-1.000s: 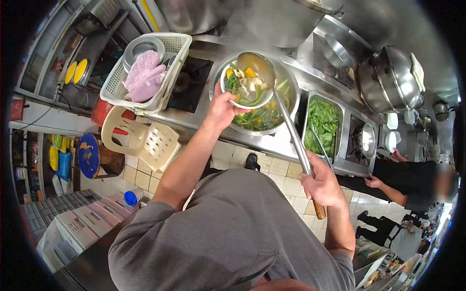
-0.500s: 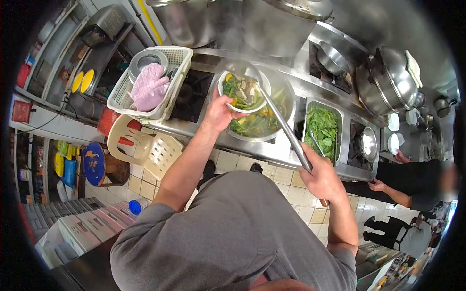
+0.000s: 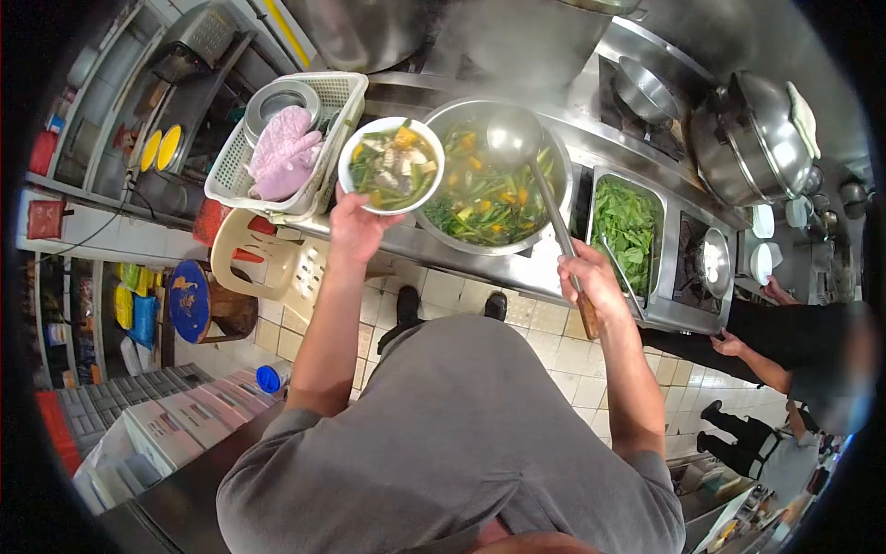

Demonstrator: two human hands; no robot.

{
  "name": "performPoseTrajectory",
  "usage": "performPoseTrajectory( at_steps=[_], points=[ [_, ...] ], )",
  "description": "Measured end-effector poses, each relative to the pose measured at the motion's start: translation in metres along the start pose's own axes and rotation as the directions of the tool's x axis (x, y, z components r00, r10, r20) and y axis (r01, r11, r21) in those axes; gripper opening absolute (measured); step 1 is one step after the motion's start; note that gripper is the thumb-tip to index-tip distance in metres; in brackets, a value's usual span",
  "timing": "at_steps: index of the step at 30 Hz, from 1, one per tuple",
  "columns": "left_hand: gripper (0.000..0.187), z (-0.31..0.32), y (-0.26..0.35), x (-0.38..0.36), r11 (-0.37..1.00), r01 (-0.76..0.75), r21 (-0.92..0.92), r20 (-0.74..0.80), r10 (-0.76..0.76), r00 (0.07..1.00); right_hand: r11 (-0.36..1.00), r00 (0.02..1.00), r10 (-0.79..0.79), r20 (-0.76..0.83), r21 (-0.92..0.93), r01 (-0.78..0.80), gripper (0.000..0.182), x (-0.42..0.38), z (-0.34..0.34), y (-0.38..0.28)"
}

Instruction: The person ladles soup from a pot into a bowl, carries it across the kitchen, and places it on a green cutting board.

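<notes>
My left hand (image 3: 360, 226) grips the near rim of a white bowl (image 3: 349, 169), thumb at its edge. Green vegetables, orange squash pieces and pale chunks in broth fill the bowl. Closed around the handle of a long ladle (image 3: 551, 208), my right hand (image 3: 593, 277) is to the right of a wide metal pot (image 3: 560, 198). The ladle's round head hangs over the pot's far side, where steam blurs it. Vegetable soup (image 3: 498, 208) with greens and orange pieces fills the pot. The bowl is just left of the pot.
A white basket (image 3: 217, 189) holding a pink oven mitt (image 3: 284, 152) stands left. Right of the pot sits a tray of leafy greens (image 3: 626, 226) with a metal utensil. Big steel pots line the back. A beige chair (image 3: 231, 254) is below the counter; two people stand at right.
The bowl in my left hand has moved left, away from above the pot. The ladle has come away from the bowl to over the pot, and my right hand is slightly higher in view.
</notes>
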State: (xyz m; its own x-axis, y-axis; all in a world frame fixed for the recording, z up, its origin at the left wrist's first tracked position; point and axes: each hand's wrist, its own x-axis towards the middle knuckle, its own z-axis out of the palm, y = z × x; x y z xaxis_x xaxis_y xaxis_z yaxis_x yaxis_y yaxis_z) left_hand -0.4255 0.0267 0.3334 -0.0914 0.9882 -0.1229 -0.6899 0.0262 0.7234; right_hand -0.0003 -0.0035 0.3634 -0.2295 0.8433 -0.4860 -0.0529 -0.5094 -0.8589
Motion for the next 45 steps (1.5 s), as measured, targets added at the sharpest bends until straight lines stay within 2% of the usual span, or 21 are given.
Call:
performPoseTrajectory(
  at_steps=[3, 8, 11, 14, 21, 24, 26, 27, 29, 31, 35, 37, 38, 39, 41, 45],
  points=[
    [0.069, -0.005, 0.015, -0.017, 0.997, -0.069, 0.026, -0.06, 0.07, 0.996, 0.993, 0.999, 0.041, 0.015, 0.111, -0.042, 0.015, 0.008, 0.003, 0.005],
    [0.069, -0.013, 0.022, -0.027, 0.995, -0.103, 0.016, -0.049, 0.104, 0.993, 0.963, 0.993, 0.095, 0.066, 0.246, -0.108, 0.021, 0.009, 0.004, 0.009],
    [0.068, -0.015, 0.022, -0.027, 0.995, -0.101, -0.003, -0.047, 0.101, 0.994, 0.928, 0.988, 0.128, 0.082, 0.341, -0.148, 0.033, 0.005, 0.006, 0.007],
    [0.069, -0.021, 0.019, -0.025, 0.997, -0.08, -0.021, -0.039, 0.08, 0.996, 0.859, 0.98, 0.096, 0.176, 0.482, -0.171, 0.046, -0.002, 0.001, 0.007],
    [0.076, -0.019, 0.009, -0.018, 0.999, -0.017, -0.027, -0.047, 0.016, 0.999, 0.859, 0.982, 0.084, 0.171, 0.487, -0.158, 0.051, -0.029, -0.002, -0.005],
    [0.075, -0.018, 0.004, -0.016, 0.999, -0.012, -0.032, -0.043, 0.01, 0.999, 0.935, 0.992, 0.087, 0.092, 0.337, -0.113, 0.051, -0.039, 0.003, -0.011],
    [0.074, -0.015, 0.002, -0.016, 0.999, -0.013, -0.04, -0.036, 0.012, 0.999, 0.996, 0.998, 0.064, -0.006, 0.059, -0.063, 0.05, -0.04, 0.008, -0.011],
    [0.074, -0.013, 0.002, -0.017, 0.999, -0.017, -0.046, -0.031, 0.016, 0.999, 0.995, 0.998, 0.041, -0.049, -0.085, -0.045, 0.05, -0.039, 0.011, -0.011],
    [0.073, -0.011, 0.003, -0.017, 0.998, -0.021, -0.053, -0.027, 0.02, 0.999, 0.904, 0.995, -0.004, -0.102, -0.425, -0.04, 0.054, -0.042, 0.024, -0.017],
    [0.073, -0.012, 0.003, -0.017, 0.998, -0.019, -0.053, -0.031, 0.018, 0.999, 0.885, 0.995, -0.057, -0.085, -0.466, 0.011, 0.054, -0.035, 0.031, -0.019],
    [0.073, -0.014, 0.004, -0.02, 0.999, -0.043, -0.012, -0.035, 0.043, 0.998, 0.91, 1.0, -0.017, -0.011, -0.415, 0.011, 0.051, -0.007, 0.049, -0.02],
    [0.075, -0.01, 0.006, -0.022, 0.998, -0.042, -0.05, -0.039, 0.04, 0.998, 0.917, 1.0, -0.003, 0.024, -0.398, 0.012, 0.048, 0.012, 0.06, -0.013],
    [0.075, -0.009, 0.008, -0.023, 0.997, -0.046, -0.066, -0.045, 0.043, 0.998, 0.957, 0.997, 0.008, 0.071, -0.288, 0.013, 0.047, 0.021, 0.057, -0.003],
    [0.076, -0.01, 0.008, -0.025, 0.997, -0.054, -0.059, -0.03, 0.053, 0.998, 0.976, 0.994, 0.072, 0.078, -0.209, -0.054, 0.045, 0.025, 0.053, -0.002],
    [0.078, -0.009, 0.01, -0.024, 0.996, -0.077, -0.046, 0.005, 0.077, 0.997, 0.99, 0.992, 0.103, 0.078, 0.085, -0.11, 0.042, 0.011, 0.055, -0.008],
    [0.08, -0.009, 0.013, -0.025, 0.996, -0.091, -0.002, -0.014, 0.091, 0.996, 0.952, 0.983, 0.101, 0.152, 0.273, -0.14, 0.051, -0.001, 0.036, 0.003]
  ],
)
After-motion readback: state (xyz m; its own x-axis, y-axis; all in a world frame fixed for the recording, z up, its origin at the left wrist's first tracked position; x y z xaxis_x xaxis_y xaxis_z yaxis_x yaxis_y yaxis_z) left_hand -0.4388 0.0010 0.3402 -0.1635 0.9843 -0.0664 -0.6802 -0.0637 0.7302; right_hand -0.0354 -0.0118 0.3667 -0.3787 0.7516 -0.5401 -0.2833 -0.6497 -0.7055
